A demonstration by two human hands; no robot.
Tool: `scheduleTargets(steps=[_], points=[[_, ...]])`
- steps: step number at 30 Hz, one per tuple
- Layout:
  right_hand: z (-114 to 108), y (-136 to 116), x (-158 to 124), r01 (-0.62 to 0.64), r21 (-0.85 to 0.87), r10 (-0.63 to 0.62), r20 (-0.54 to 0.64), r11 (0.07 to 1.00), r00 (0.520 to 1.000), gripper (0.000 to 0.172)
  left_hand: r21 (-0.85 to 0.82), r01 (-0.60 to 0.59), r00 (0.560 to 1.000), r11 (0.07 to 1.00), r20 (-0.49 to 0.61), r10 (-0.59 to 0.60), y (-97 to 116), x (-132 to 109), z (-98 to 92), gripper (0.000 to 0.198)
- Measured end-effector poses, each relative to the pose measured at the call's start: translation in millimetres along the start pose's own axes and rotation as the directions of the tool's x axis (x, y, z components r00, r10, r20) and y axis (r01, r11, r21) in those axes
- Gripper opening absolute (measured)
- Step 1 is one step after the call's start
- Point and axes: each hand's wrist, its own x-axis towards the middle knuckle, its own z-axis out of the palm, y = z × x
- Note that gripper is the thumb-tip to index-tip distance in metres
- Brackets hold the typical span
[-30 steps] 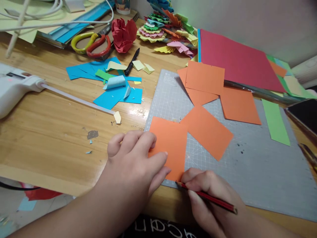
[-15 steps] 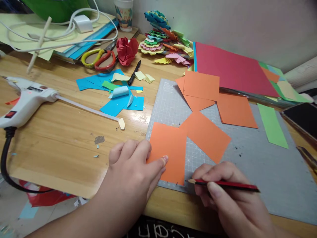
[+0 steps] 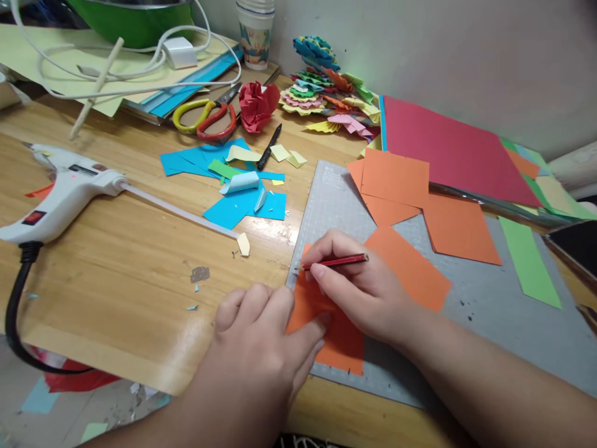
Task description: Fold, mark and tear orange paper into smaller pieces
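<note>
My right hand (image 3: 359, 286) holds a red pencil (image 3: 340, 261) with its tip at the upper left edge of an orange paper (image 3: 342, 342). My left hand (image 3: 265, 336) presses on the left side of that paper, thumb stretched across it, and holds nothing. Small dark marks show along the paper's bottom edge. The paper lies on a grey cutting mat (image 3: 485, 330). Beside my right hand lies another orange sheet (image 3: 417, 267), partly covered by it. More orange squares (image 3: 396, 177) overlap at the mat's top, with a green strip (image 3: 529, 261) at the right.
A white glue gun (image 3: 69, 193) lies at the left. Behind are scissors (image 3: 217, 121), a black pen (image 3: 269, 148), blue scraps (image 3: 233, 208), a red paper flower (image 3: 257, 107), a cup (image 3: 255, 40) and folded paper pieces (image 3: 312, 93). A red sheet (image 3: 448, 149) lies at the back right.
My right hand has moved with the pencil from the paper's bottom right corner to its upper left edge. My left hand still presses the paper. The whole view has shifted slightly.
</note>
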Motion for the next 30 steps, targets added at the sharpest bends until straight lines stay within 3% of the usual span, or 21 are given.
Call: scheduleTargets(steps=[5,11,18,30], points=[[1.5,4.1,-5.4,0.041,-0.085,-0.045,-0.05,0.995,0.998,0.012,0.002,0.035,0.999,0.999,0.017,-0.035,0.3,-3.5,3.1,0.022],[2.8,6.9,-5.3,0.069,-0.149,-0.075,-0.038,0.986,0.996,0.013,0.0,0.054,0.99,0.999,0.129,-0.054,-1.1,-1.9,0.5,0.032],[2.1,8.9,-5.1,0.078,-0.183,-0.08,-0.004,0.98,0.997,0.012,0.002,0.025,0.997,1.0,0.079,-0.025,-2.8,-1.3,-0.6,0.032],[2.7,5.8,-4.4,0.073,-0.281,-0.069,0.025,0.957,0.997,0.009,-0.005,0.027,0.995,1.0,0.1,-0.027,-1.9,-0.7,0.2,0.027]])
